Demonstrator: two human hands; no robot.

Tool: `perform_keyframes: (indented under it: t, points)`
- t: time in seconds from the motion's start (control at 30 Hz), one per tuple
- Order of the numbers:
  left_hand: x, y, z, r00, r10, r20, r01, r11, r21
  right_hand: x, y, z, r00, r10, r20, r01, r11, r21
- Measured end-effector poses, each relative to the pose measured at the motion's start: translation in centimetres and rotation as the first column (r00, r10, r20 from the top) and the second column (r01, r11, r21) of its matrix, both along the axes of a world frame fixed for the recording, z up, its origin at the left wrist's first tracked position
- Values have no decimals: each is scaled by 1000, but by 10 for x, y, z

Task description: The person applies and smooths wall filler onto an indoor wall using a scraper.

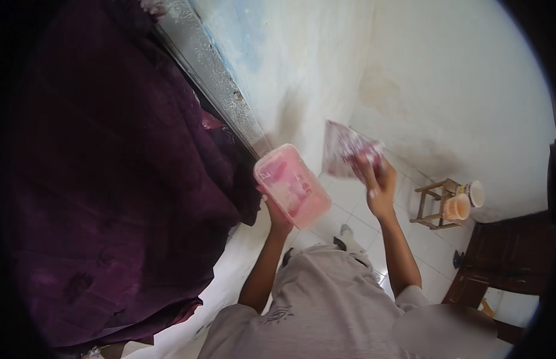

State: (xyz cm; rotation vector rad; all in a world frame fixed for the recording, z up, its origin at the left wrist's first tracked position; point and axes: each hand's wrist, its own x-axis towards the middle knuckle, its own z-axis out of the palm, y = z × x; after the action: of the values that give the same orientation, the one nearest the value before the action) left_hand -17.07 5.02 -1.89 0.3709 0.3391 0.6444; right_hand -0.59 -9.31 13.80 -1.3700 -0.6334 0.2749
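Note:
With my left hand [276, 212] I grip a pink rectangular plastic tub [293, 188] from beside and below, its open top showing pale and darker pink smears inside. My right hand [378, 182], just right of the tub, is closed on a flat, pale piece [341, 146] with pink and white smears; motion blur hides whether it is a scraper or a plastic sheet. Beside the tub, at upper left, a speckled metal frame [224, 81] runs along the pale, patchy wall [314, 54].
Dark purple cloth [116, 167] hangs over the left side. A wooden stool [427, 203] by the right wall holds an orange bucket [456, 207] and a white one [475, 192]. A dark wooden cabinet [505, 245] stands at right. Tiled floor [344, 200] shows below.

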Motion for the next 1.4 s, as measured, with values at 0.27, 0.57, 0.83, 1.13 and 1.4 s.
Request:
perform_keyframes:
  t: [0.27, 0.57, 0.83, 1.13, 1.4]
  points:
    - [27, -41, -23, 999, -8, 37, 9, 1000, -24, -4, -54, -2, 909, 221, 353, -94, 935, -342]
    - [107, -128, 8, 974, 221, 49, -225, 969, 103, 37, -88, -20, 814, 192, 548, 144, 847, -511]
    - [145, -147, -21, 753, -33, 658, 117, 989, -85, 74, -124, -12, 878, 287, 384, -106, 898, -428]
    - [150, -183, -35, 962, 41, 270, -67, 994, 87, 86, -141, 19, 710, 374, 596, 39, 825, -564]
    - [110, -192, -60, 997, -47, 58, 38, 988, 151, 89, -150, -20, 860, 420, 292, -194, 796, -573]
